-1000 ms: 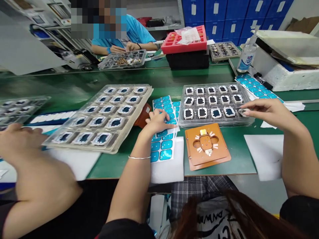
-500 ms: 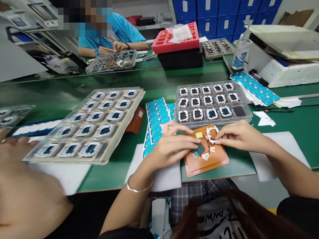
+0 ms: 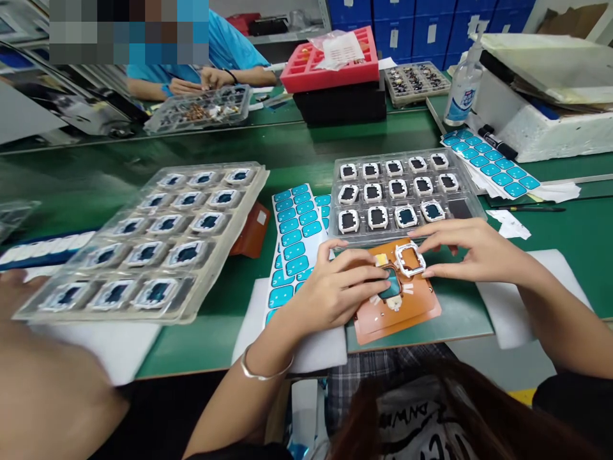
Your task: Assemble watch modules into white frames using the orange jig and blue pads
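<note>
An orange-brown plate (image 3: 407, 317) lies at the table's front edge. On it rests a white watch-like frame (image 3: 422, 262) with an open middle. My right hand (image 3: 472, 252) is beside the frame, its index finger and thumb spread around the right side; it appears to touch the edge. A rounded teal piece (image 3: 393, 285) sits on the plate left of the frame. My left hand (image 3: 330, 284) reaches over it with fingers outstretched, fingertips on the piece and partly covering it. Small white and yellow parts (image 3: 381, 259) are fixed on the plate.
A clear tray (image 3: 335, 237) of white frames stands behind the plate; another tray (image 3: 184, 316) is tilted at left. Teal sticker sheets (image 3: 294, 236) lie between them. A co-worker's arm (image 3: 43, 364) is at far left; another person (image 3: 230, 48) sits opposite. A pump bottle (image 3: 462, 96) stands at right.
My right fingers have spread from a pinch on the white frame. The teal piece has shifted slightly right under my left fingertips, and my left hand has moved a little with it.
</note>
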A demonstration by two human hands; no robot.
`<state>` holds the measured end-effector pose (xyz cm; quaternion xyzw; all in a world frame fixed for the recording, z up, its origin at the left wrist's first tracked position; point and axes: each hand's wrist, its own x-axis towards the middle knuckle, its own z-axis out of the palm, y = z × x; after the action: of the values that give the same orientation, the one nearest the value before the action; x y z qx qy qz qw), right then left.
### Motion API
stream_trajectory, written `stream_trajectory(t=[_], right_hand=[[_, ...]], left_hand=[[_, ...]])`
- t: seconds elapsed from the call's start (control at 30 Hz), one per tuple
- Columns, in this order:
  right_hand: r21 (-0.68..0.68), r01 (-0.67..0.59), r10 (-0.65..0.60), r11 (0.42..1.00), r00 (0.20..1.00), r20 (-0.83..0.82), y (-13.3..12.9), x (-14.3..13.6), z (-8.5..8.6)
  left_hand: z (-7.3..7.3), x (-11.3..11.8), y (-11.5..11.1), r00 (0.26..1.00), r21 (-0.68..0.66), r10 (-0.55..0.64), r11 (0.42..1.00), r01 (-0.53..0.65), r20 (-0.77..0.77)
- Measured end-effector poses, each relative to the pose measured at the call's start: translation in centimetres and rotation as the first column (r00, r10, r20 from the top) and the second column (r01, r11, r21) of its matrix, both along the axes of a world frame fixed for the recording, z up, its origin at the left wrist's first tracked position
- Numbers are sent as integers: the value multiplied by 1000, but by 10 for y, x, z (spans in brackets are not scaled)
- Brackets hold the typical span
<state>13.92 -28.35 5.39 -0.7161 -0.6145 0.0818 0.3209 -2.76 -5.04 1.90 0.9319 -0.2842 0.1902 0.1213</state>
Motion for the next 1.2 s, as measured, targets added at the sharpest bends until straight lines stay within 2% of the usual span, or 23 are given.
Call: stream_trajectory(t=[0.2,0.3,0.5,0.73,0.8,0.97,1.07,1.2], right_hand=[[45,-46,44,998,998,46,2,1,-3],[53,-61,58,997,997,53,3,2,-5],[181,-100,83,978,991,101,9,-2,-13],[217,-119,91,969,987,132,10,-2,-14],[252,-133,101,959,986,136,10,-3,-14],[342,-195,158,919,978,133,16,-16,-22],[387,-202,154,900,976,152,21,-23,-29],[398,-166,106,902,980,168,25,-26,-35]], left_hand=[[3,1,-4,995,-9,-20,1000,21,96],[5,0,-6,996,-11,-5,1000,6,85],[10,-2,-10,999,-24,-8,1000,9,53],[10,-5,-13,998,-90,-32,995,36,45],[10,-6,-14,997,-141,13,990,-3,73],[6,-7,-19,958,-303,259,929,-212,125],[3,-7,-21,950,-281,291,926,-251,110],[3,-6,-22,933,-228,348,919,-321,93]])
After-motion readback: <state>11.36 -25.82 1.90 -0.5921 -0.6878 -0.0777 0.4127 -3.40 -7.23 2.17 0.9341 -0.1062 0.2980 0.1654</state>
